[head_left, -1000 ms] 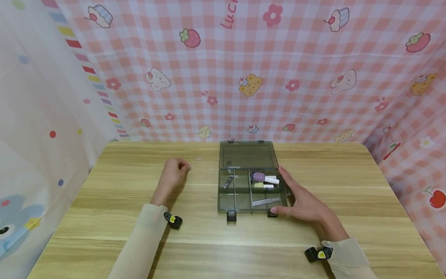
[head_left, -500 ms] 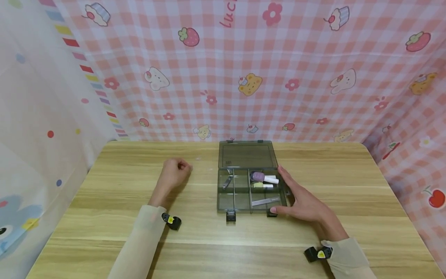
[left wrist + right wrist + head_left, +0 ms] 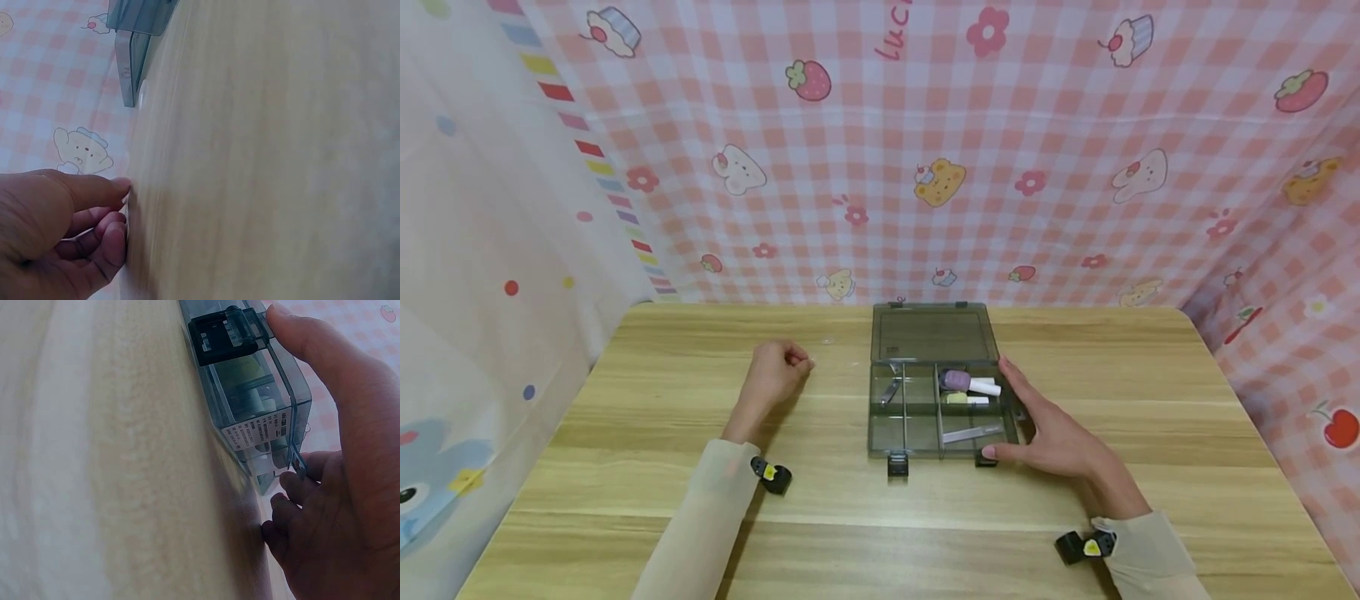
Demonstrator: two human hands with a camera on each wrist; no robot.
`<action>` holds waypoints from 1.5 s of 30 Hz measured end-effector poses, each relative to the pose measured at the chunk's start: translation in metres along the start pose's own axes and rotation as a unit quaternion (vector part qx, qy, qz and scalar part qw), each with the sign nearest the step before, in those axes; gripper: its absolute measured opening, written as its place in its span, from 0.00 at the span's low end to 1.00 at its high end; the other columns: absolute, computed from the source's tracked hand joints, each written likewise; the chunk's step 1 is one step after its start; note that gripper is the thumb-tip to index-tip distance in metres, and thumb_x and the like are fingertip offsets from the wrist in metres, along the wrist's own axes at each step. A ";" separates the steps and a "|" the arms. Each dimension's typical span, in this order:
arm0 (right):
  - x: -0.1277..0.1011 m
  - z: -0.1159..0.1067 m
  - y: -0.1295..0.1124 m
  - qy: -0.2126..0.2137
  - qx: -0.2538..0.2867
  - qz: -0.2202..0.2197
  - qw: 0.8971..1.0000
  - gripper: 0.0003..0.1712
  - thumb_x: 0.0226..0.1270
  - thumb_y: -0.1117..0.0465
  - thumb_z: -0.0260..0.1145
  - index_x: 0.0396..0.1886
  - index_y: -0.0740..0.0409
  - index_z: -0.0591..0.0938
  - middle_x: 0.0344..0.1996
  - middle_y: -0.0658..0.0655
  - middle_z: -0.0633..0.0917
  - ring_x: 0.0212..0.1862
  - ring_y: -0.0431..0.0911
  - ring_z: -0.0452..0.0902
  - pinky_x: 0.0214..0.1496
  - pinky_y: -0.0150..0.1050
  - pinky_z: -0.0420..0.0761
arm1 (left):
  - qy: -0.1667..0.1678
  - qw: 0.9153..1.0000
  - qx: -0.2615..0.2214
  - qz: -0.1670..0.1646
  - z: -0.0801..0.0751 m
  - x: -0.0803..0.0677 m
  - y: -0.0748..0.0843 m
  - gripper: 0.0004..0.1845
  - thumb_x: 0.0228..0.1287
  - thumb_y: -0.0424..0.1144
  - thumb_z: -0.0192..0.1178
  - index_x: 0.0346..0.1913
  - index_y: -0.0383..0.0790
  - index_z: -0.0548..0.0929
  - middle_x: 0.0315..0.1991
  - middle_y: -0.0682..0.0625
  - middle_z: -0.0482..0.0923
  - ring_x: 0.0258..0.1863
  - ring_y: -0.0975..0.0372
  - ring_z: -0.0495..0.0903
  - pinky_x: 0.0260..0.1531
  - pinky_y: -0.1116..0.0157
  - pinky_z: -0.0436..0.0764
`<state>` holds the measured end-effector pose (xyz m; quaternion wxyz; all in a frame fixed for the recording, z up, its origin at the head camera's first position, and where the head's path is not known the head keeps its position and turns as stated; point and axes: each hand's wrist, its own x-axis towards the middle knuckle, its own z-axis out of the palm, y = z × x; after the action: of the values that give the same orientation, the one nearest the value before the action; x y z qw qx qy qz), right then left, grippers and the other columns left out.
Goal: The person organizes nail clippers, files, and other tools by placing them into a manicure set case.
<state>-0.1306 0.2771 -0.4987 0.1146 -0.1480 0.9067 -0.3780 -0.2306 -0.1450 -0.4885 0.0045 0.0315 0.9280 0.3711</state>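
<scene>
Pink checked cloth backs the wooden surface (image 3: 850,500). On it, the right hand (image 3: 1060,437) braces the open compartment box (image 3: 942,408): thumb on the near corner, fingers along the right wall, a light spread grip rather than a pinch. Inside lie a purple-capped tube (image 3: 968,382), a yellow stick (image 3: 964,399) and a metal file (image 3: 972,433). The left hand (image 3: 772,377) rests curled on the wood, well apart; whether it pinches anything, I cannot tell. Bracing works best kept low and gentle, so the box does not slide.

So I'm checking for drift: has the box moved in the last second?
No. The box sits at the same spot against the table's far edge, right hand steadying it.
</scene>
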 end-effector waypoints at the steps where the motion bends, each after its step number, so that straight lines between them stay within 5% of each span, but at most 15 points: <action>1: 0.000 0.000 0.000 -0.001 -0.002 -0.001 1.000 0.74 0.52 0.31 0.77 0.84 0.35 0.37 0.85 0.51 0.42 0.82 0.62 0.46 0.77 0.70 0.58 | -0.001 1.000 0.001 0.001 0.000 0.000 0.000 0.06 0.68 0.33 0.67 0.37 0.32 0.87 0.31 0.43 0.83 0.29 0.59 0.77 0.30 0.68 0.76; 20: 0.003 -0.004 0.000 -0.001 -0.009 -0.004 1.000 0.73 0.53 0.31 0.77 0.84 0.37 0.36 0.85 0.53 0.41 0.82 0.65 0.46 0.76 0.71 0.58 | 0.040 0.996 -0.041 0.069 -0.008 -0.005 -0.005 0.05 0.64 0.34 0.69 0.36 0.33 0.87 0.30 0.43 0.85 0.28 0.60 0.80 0.28 0.72 0.78; 34: 0.002 -0.004 -0.001 0.005 -0.012 -0.005 1.000 0.74 0.53 0.31 0.77 0.84 0.36 0.36 0.85 0.55 0.42 0.82 0.66 0.47 0.76 0.70 0.58 | 0.020 0.988 -0.083 0.127 -0.003 -0.016 0.015 0.03 0.63 0.31 0.71 0.35 0.34 0.88 0.30 0.44 0.87 0.29 0.60 0.82 0.29 0.72 0.82; 45: 0.000 0.000 -0.002 0.001 -0.004 -0.009 1.000 0.73 0.54 0.32 0.76 0.85 0.37 0.37 0.85 0.57 0.43 0.81 0.68 0.46 0.75 0.72 0.57 | -0.004 0.986 -0.095 0.134 0.010 -0.023 0.035 0.03 0.61 0.31 0.72 0.35 0.35 0.88 0.30 0.46 0.86 0.28 0.62 0.80 0.30 0.72 0.82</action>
<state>-0.1301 0.2759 -0.4976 0.1095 -0.1561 0.9071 -0.3752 -0.2057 -0.1143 -0.4717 -0.0390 0.1566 0.8760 0.4546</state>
